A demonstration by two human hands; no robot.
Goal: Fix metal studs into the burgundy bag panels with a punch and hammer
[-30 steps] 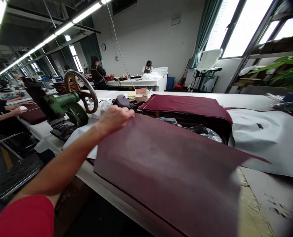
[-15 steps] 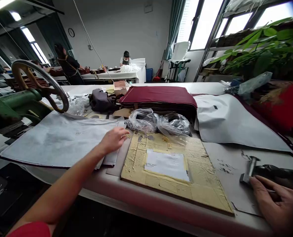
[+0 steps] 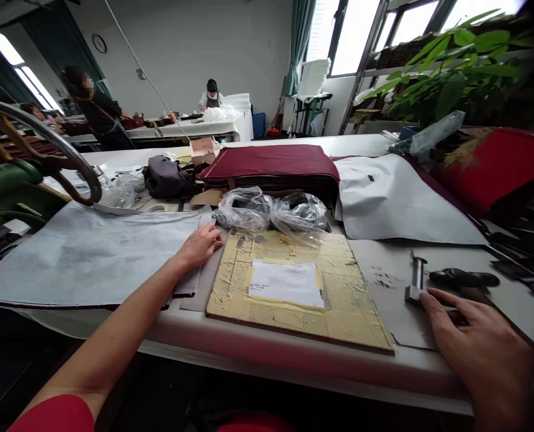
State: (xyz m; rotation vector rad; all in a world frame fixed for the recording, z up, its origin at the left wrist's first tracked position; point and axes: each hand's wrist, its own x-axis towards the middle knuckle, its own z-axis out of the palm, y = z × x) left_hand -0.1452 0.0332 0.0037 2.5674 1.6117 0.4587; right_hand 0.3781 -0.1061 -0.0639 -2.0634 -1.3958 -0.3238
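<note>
My left hand (image 3: 200,246) is closed with its fingertips together, just left of a worn tan board (image 3: 267,327). Whether anything small is pinched in them is hidden. A white paper sheet (image 3: 287,285) is taped on the board. Small gold metal pieces (image 3: 293,251) and grey bits (image 3: 260,239) lie along its far side. At the right, my right hand (image 3: 478,336) is wrapped round the handle of a metal hammer (image 3: 417,279). The hammer's head rests on a grey sheet, with the index finger reaching to it. A black-handled tool (image 3: 462,279) lies beyond.
Clear plastic bags (image 3: 246,210) stand behind the board, before a maroon stack (image 3: 271,163). Grey-white panels (image 3: 91,258) lie left and right. A green machine with a handwheel (image 3: 80,159) is at far left, a plant (image 3: 451,78) at right. Two people work in the background.
My view has turned slightly right. Gold links showed at my left fingertips earlier; now the fingers are more curled and none show there. My right hand stays at the hammer.
</note>
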